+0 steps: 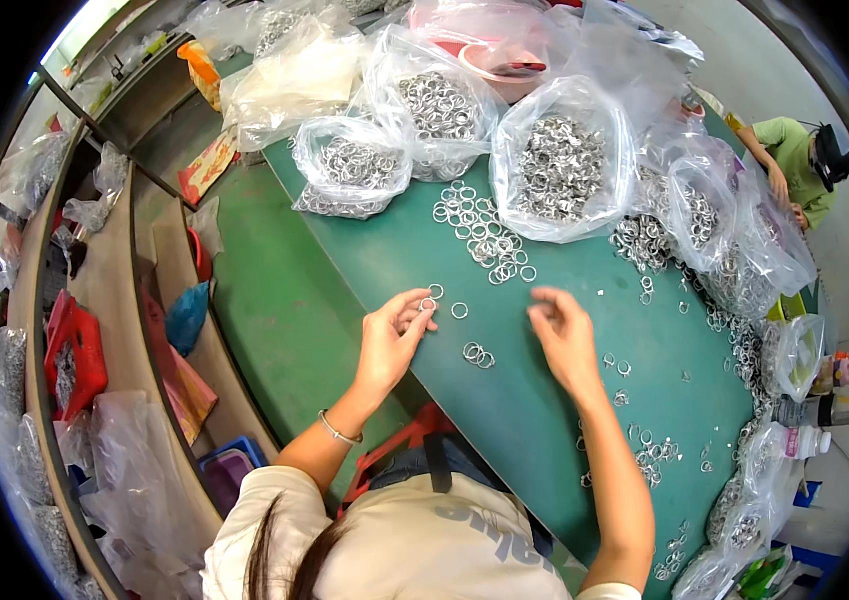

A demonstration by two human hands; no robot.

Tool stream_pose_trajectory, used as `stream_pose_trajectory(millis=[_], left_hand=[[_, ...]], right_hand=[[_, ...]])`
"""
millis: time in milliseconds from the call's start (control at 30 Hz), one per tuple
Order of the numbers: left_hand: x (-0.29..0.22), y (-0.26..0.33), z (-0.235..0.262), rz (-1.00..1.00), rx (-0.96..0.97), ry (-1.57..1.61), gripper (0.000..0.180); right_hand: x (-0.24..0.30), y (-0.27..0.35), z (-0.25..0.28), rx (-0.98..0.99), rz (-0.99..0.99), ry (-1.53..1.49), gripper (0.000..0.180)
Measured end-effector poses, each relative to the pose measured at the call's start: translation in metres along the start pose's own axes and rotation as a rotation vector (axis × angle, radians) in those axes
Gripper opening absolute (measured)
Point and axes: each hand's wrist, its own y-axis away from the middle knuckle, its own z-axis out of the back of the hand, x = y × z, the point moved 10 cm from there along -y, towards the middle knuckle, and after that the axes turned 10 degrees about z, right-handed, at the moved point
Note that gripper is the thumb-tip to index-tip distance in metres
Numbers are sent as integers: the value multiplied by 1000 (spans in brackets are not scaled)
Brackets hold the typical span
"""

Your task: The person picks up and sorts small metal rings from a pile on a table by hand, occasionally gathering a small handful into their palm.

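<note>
My left hand [399, 328] is closed at the table's left edge, pinching a small silver metal ring [427, 304] between thumb and fingers. Another ring [435, 291] shows at its fingertips, and a loose ring [459, 310] lies just to the right. My right hand [561, 335] is over the green table [504, 410], slightly blurred, thumb and fingers apart with nothing visible in them. Between the hands and nearer to me lies a small cluster of rings [478, 354]. Beyond them a loose pile of rings [484, 232] spreads in front of the bags.
Clear plastic bags of metal parts [562, 170] line the far side, with a pink basin [504, 70] behind. More parts [652, 455] lie scattered right of my forearm. Shelves [134, 350] stand left across a green floor. A person in green [794, 165] sits at far right.
</note>
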Motion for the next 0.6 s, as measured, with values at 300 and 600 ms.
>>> stream_pose_trajectory(millis=[300,600], left_hand=[[-38,-22,14,-300,-150,-285,18],[19,90,-131,456,718,386,19]], right_hand=[[53,78,-18,311,15,363,43],[98,116,22,-114,371,232,30]])
